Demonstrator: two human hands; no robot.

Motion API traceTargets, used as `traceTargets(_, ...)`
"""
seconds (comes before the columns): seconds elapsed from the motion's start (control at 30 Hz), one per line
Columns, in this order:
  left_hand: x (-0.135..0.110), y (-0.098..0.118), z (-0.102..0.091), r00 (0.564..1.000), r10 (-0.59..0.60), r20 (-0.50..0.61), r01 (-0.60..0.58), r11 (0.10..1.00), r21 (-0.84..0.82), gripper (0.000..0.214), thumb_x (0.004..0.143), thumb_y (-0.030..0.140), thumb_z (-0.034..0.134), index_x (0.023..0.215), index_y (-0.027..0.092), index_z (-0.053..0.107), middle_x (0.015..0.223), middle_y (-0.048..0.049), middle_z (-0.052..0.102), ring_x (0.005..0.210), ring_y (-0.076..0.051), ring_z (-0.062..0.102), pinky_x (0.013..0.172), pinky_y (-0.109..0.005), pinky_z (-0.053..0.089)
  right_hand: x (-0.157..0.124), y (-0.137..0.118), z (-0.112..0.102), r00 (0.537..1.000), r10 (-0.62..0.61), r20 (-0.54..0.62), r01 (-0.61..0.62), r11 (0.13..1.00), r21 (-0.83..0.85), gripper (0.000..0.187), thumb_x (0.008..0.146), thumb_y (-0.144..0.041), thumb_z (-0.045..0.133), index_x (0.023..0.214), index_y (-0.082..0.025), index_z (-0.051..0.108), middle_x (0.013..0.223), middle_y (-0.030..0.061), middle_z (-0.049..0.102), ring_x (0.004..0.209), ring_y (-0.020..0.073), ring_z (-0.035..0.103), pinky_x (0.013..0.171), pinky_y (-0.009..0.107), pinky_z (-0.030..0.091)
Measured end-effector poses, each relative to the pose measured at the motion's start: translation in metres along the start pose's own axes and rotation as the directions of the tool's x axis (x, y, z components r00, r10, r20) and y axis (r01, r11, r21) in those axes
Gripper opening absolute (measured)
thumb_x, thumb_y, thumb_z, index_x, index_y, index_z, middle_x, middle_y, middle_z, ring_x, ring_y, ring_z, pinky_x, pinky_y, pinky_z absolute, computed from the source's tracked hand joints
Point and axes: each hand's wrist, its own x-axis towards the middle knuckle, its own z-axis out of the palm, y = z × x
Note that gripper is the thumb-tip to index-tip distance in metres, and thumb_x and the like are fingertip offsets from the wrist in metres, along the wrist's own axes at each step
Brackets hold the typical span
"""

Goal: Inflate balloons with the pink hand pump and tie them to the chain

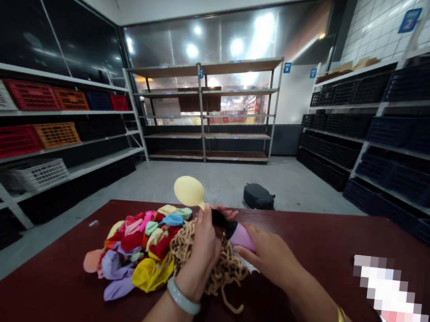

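My left hand (pixel 202 252) is closed, pinching the neck of a partly inflated pale yellow balloon (pixel 189 190) onto the black nozzle of a pink pump (pixel 238 233). My right hand (pixel 266 253) is wrapped round the pump's pink body, just right of the left hand. Both hands hover over a tangle of tan string (pixel 222 272) lying on the dark red table (pixel 51 287). Left of the string lies a heap of several limp coloured balloons (pixel 136 255). A pale bangle is on my left wrist and a gold one on my right.
A blurred white and pink patch (pixel 392 297) covers something at the table's right edge. A dark bag (pixel 258 196) lies on the grey floor beyond the table. Shelving with red, orange and white crates (pixel 29 131) stands left; dark crates (pixel 394 134) fill the right racks.
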Motion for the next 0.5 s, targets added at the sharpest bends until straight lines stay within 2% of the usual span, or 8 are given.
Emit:
traceTargets(0.13, -0.003, -0.005, 0.001, 0.999, 0.026, 0.029, -0.026, 0.999, -0.020, 0.024, 0.083, 0.034, 0.064, 0.080, 0.019, 0.045, 0.071, 0.0017, 0.053, 0.058, -0.011, 0.053, 0.057, -0.026, 0.045, 0.000, 0.000, 0.003, 1.000, 0.023, -0.013, -0.023, 1.000, -0.008, 0.052, 0.083, -0.051, 0.059, 0.127, -0.025, 0.049, 0.103, 0.0080, 0.069, 0.093, 0.0293, 0.065, 0.072, 0.036, 0.045)
traceTargets(0.27, -0.002, 0.001, 0.002, 0.998, 0.052, 0.020, -0.052, 0.999, -0.013, 0.024, 0.084, 0.034, 0.063, 0.079, 0.020, 0.045, 0.072, 0.0014, 0.051, 0.058, -0.011, 0.051, 0.053, -0.025, 0.042, 0.001, -0.004, 0.009, 0.997, 0.076, -0.022, -0.076, 0.997, -0.022, 0.061, 0.069, -0.050, 0.073, 0.121, -0.027, 0.052, 0.095, 0.0058, 0.071, 0.088, 0.0304, 0.066, 0.067, 0.034, 0.044)
traceTargets(0.37, 0.006, 0.020, -0.002, 0.993, 0.118, 0.005, -0.117, 0.993, -0.022, 0.024, 0.082, 0.033, 0.066, 0.079, 0.019, 0.046, 0.072, 0.0009, 0.051, 0.058, -0.011, 0.051, 0.052, -0.024, 0.041, 0.001, -0.009, 0.010, 0.997, 0.075, -0.027, -0.076, 0.997, -0.033, 0.054, 0.072, -0.045, 0.070, 0.120, -0.028, 0.052, 0.097, 0.0051, 0.071, 0.088, 0.0290, 0.066, 0.067, 0.033, 0.043)
traceTargets(0.5, 0.027, 0.061, -0.023, 0.972, 0.229, -0.056, -0.232, 0.972, -0.045, 0.025, 0.079, 0.034, 0.069, 0.081, 0.020, 0.049, 0.068, 0.0006, 0.052, 0.057, -0.012, 0.051, 0.047, -0.022, 0.037, 0.002, -0.012, 0.008, 0.999, 0.034, -0.003, -0.034, 0.999, -0.036, 0.048, 0.074, -0.043, 0.068, 0.117, -0.028, 0.054, 0.103, 0.0047, 0.070, 0.090, 0.0280, 0.066, 0.068, 0.033, 0.043)
